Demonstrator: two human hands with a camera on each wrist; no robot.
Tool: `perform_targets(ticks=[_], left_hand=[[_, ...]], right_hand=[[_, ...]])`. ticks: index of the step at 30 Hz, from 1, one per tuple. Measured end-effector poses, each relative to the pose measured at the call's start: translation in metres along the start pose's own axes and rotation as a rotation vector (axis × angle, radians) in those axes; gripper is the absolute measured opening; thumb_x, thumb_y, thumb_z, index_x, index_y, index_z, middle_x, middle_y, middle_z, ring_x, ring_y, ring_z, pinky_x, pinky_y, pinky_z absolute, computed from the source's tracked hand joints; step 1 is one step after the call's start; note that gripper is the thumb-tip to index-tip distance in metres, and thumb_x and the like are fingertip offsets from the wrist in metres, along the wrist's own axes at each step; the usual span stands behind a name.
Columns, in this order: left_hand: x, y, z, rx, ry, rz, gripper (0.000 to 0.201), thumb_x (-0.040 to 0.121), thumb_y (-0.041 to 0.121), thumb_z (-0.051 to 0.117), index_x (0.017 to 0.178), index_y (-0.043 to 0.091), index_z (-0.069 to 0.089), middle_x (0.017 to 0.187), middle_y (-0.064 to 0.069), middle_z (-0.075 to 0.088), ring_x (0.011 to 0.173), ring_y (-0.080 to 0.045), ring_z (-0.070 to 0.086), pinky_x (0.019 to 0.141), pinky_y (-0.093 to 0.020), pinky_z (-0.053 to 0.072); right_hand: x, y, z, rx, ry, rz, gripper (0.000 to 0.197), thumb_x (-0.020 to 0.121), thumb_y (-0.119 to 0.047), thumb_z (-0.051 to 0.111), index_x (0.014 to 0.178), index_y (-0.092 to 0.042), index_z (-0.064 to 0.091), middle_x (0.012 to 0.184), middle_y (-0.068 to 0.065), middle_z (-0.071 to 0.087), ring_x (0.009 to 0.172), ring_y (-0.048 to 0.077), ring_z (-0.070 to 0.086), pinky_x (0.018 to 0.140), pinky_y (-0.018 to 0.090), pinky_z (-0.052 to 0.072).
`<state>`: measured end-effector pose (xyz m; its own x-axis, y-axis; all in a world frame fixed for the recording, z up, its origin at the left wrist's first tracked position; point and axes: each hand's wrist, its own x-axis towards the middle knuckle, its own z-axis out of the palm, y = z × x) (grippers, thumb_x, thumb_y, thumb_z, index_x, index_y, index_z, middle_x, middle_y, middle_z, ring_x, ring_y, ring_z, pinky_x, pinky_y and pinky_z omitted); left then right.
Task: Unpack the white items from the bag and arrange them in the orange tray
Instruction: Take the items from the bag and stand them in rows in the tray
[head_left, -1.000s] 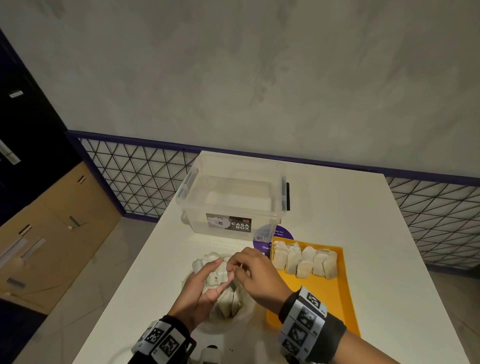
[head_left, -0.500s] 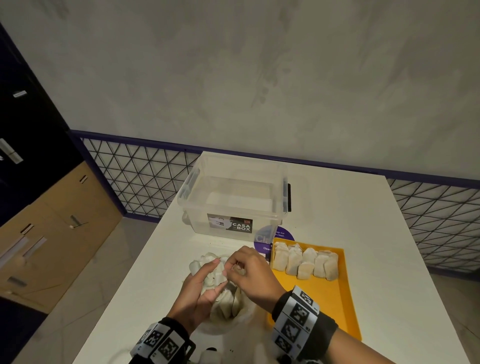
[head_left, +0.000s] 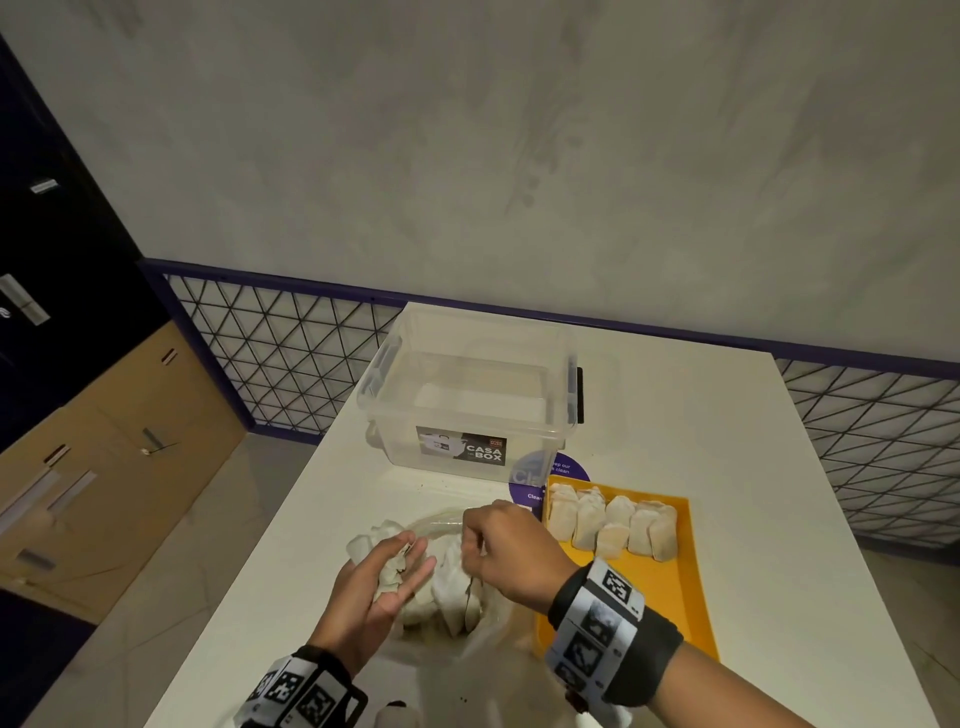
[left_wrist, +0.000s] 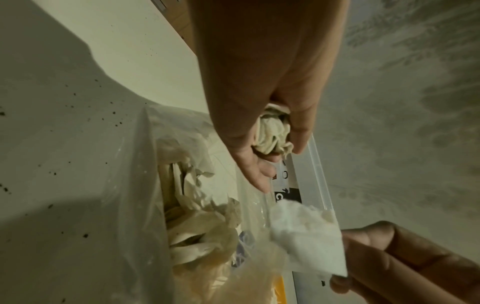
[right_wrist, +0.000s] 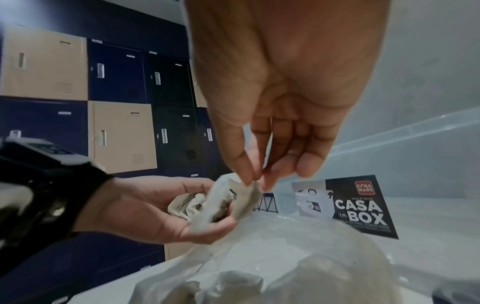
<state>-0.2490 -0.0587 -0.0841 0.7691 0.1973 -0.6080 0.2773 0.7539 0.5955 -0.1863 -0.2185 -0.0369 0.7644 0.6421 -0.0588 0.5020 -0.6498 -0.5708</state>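
A clear plastic bag (head_left: 452, 597) of white pouches lies on the table in front of me. My left hand (head_left: 410, 564) hovers over it, palm up, with its fingers curled round a crumpled white pouch (left_wrist: 272, 131). Just to its right, my right hand (head_left: 475, 545) pinches another white pouch (right_wrist: 233, 197) between thumb and forefinger. The orange tray (head_left: 670, 603) sits to the right of the bag, with a row of several pouches (head_left: 613, 525) at its far end. The tray's near half is bare.
A clear lidless storage box (head_left: 467, 405) labelled CASA BOX stands behind the bag and tray. A purple round sticker (head_left: 524, 483) shows on the white table (head_left: 753, 519). Lockers line the room to the left, past the table's left edge.
The two hands were pressed together over the bag. Now they have drawn slightly apart, and the right hand pulls one pouch to the right, away from the left palm.
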Motion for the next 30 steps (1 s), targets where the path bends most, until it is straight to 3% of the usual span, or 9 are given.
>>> perform_targets(ticks=[5, 10, 14, 18, 20, 22, 24, 27, 30], left_hand=[[-0.007, 0.002, 0.002, 0.162, -0.098, -0.050, 0.041, 0.080, 0.006, 0.068, 0.117, -0.008, 0.059, 0.114, -0.021, 0.069, 0.097, -0.026, 0.070, 0.068, -0.031, 0.060], [-0.007, 0.000, 0.001, 0.232, -0.166, -0.093, 0.057, 0.070, 0.007, 0.077, 0.122, -0.008, 0.058, 0.119, -0.027, 0.064, 0.112, -0.033, 0.062, 0.102, -0.046, 0.046], [-0.008, -0.002, 0.008, 0.271, -0.157, -0.022, 0.048, 0.071, 0.004, 0.076, 0.114, -0.011, 0.061, 0.088, -0.013, 0.069, 0.091, -0.028, 0.062, 0.080, -0.035, 0.053], [-0.008, -0.001, 0.009, 0.259, -0.128, 0.033, 0.022, 0.087, -0.005, 0.056, 0.107, -0.010, 0.064, 0.103, -0.020, 0.072, 0.091, -0.023, 0.071, 0.069, -0.026, 0.059], [-0.011, -0.001, 0.012, 0.250, -0.135, 0.054, 0.010, 0.089, -0.008, 0.053, 0.088, -0.004, 0.062, 0.077, -0.009, 0.071, 0.071, -0.014, 0.071, 0.058, -0.022, 0.058], [-0.013, -0.003, 0.017, 0.234, -0.132, 0.084, 0.022, 0.091, -0.008, 0.050, 0.075, 0.006, 0.054, 0.054, 0.002, 0.061, 0.051, -0.007, 0.064, 0.046, -0.019, 0.052], [-0.013, -0.005, 0.019, 0.232, -0.147, 0.123, 0.028, 0.089, -0.006, 0.057, 0.067, 0.011, 0.054, 0.051, 0.007, 0.054, 0.043, -0.005, 0.056, 0.039, -0.018, 0.044], [-0.009, -0.006, 0.019, 0.215, -0.177, 0.143, 0.031, 0.068, 0.007, 0.077, 0.065, 0.014, 0.047, 0.062, 0.007, 0.042, 0.047, -0.005, 0.049, 0.042, -0.018, 0.041], [-0.013, -0.007, 0.022, 0.168, -0.189, 0.105, 0.008, 0.081, 0.000, 0.066, 0.080, 0.001, 0.058, 0.071, 0.001, 0.066, 0.064, -0.014, 0.069, 0.057, -0.026, 0.059]], right_hand=[[0.003, 0.005, 0.000, 0.247, -0.018, 0.097, 0.007, 0.081, -0.007, 0.057, 0.078, -0.012, 0.062, 0.078, -0.002, 0.058, 0.070, 0.010, 0.048, 0.056, 0.014, 0.034], [0.005, 0.012, 0.001, 0.496, -0.076, 0.155, 0.026, 0.080, -0.006, 0.062, 0.068, -0.027, 0.053, 0.072, -0.009, 0.056, 0.064, 0.000, 0.047, 0.062, 0.011, 0.038], [0.003, 0.015, 0.006, 0.512, 0.008, 0.165, 0.017, 0.086, -0.008, 0.058, 0.080, -0.024, 0.056, 0.076, -0.011, 0.054, 0.071, 0.003, 0.050, 0.067, 0.012, 0.040], [-0.002, 0.012, 0.008, 0.421, 0.076, 0.081, 0.008, 0.091, -0.014, 0.052, 0.094, -0.021, 0.056, 0.090, -0.007, 0.056, 0.081, 0.005, 0.050, 0.071, 0.015, 0.038], [-0.002, 0.011, 0.010, 0.421, 0.038, 0.072, 0.011, 0.091, -0.016, 0.054, 0.099, -0.014, 0.060, 0.088, -0.005, 0.055, 0.075, -0.001, 0.046, 0.068, 0.010, 0.035], [-0.002, 0.012, 0.012, 0.466, 0.031, 0.104, 0.018, 0.089, -0.018, 0.057, 0.104, -0.009, 0.060, 0.086, -0.003, 0.054, 0.073, 0.000, 0.046, 0.070, 0.012, 0.037], [-0.002, 0.010, 0.013, 0.505, 0.024, 0.117, 0.018, 0.087, -0.018, 0.060, 0.104, -0.009, 0.060, 0.082, -0.005, 0.053, 0.071, 0.000, 0.047, 0.069, 0.012, 0.037], [-0.002, 0.006, 0.013, 0.489, 0.058, 0.102, 0.012, 0.085, -0.015, 0.062, 0.096, -0.012, 0.062, 0.078, -0.007, 0.054, 0.067, 0.000, 0.047, 0.061, 0.007, 0.035], [-0.002, 0.004, 0.014, 0.485, 0.130, 0.128, 0.008, 0.083, -0.014, 0.060, 0.084, -0.022, 0.057, 0.074, -0.009, 0.053, 0.068, 0.002, 0.045, 0.059, 0.012, 0.034]])
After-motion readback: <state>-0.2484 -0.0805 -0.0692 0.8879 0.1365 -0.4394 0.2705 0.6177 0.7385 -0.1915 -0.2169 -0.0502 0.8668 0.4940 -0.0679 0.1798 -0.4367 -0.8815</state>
